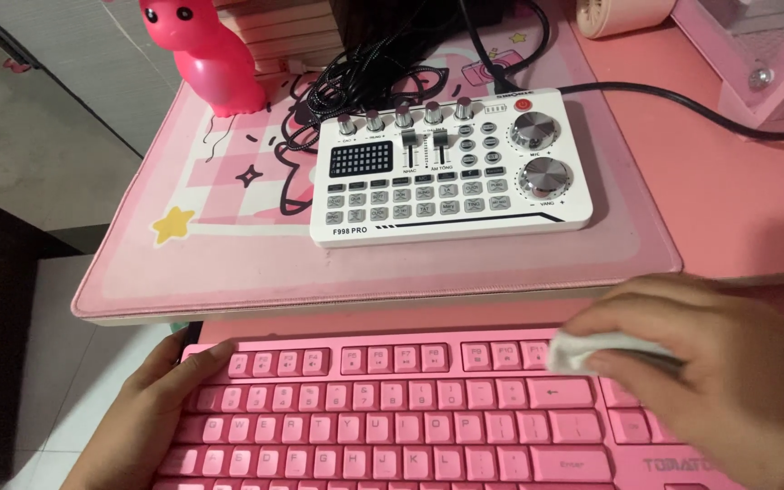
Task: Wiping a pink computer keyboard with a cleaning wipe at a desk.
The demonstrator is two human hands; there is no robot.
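- Two hands on a pink keyboard (410, 417), lower half of frame.
- Left hand (151, 413), lower left: grips the keyboard's left edge, thumb lying over the top-left keys.
- Right hand (728, 372), lower right: fingers closed on a white cloth (592, 349), pressed on the top key row, right of centre.
- White mixer (451, 168) with knobs, sliders and buttons, frame centre, on a pink mat (229, 263).
- Black cables (374, 77) bunched just behind the mixer, top centre.
- Pink figurine (201, 54), upper left, standing at the mat's far edge.
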